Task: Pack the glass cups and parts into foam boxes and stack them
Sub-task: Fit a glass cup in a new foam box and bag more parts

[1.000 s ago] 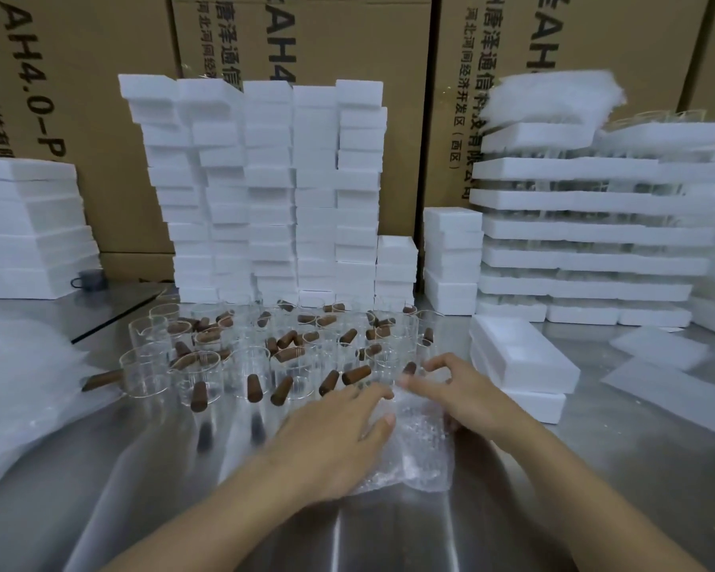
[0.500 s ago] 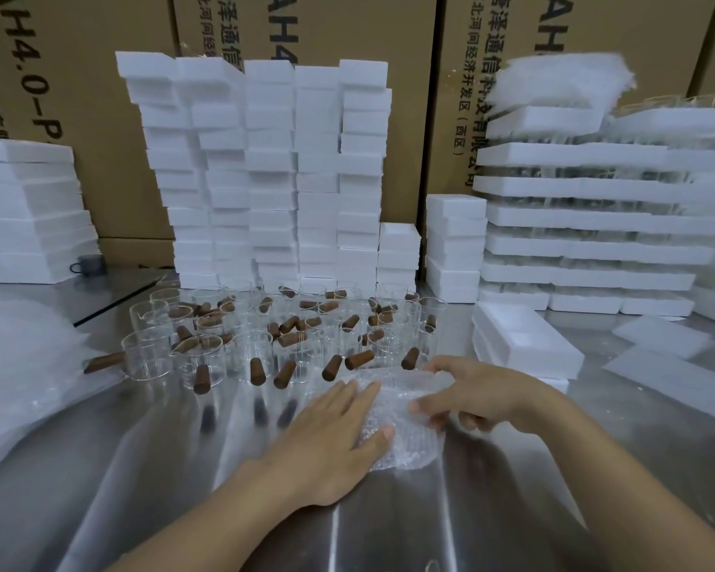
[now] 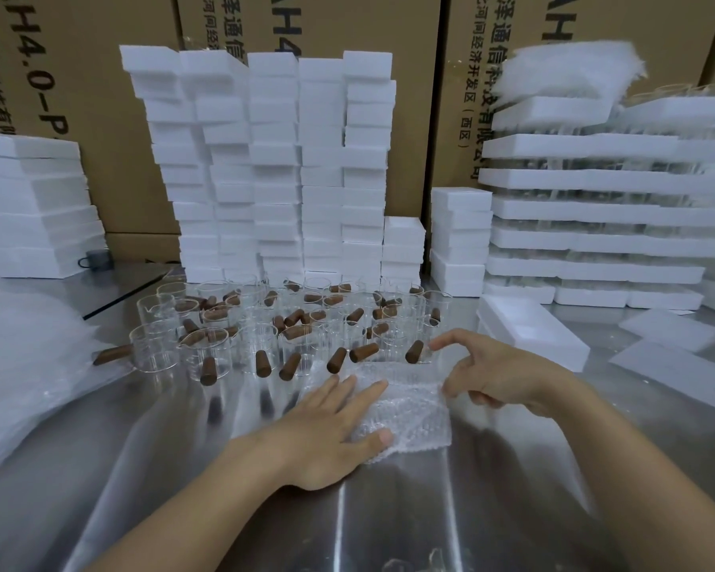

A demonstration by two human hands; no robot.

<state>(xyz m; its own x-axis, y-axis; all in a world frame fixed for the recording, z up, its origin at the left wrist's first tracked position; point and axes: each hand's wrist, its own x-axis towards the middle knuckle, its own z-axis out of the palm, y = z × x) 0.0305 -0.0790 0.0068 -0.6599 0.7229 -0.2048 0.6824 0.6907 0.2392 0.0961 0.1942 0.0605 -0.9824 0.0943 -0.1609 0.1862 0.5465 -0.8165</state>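
A: Where was the clear bubble-wrap bundle [image 3: 413,410]?
B: Under the left hand [image 3: 327,431], its straight fingers pressing it to the shiny steel worktop [image 3: 389,513].
A: The right hand [image 3: 508,373]?
B: Curled at its right edge; whether it gripped was unclear.

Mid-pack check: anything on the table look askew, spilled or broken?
Nothing looks spilled or broken. The tall foam block stacks at the back are ragged, the leftmost column overhanging leftward near its top. One glass cup at the group's left edge points its brown handle outward, away from the rest.
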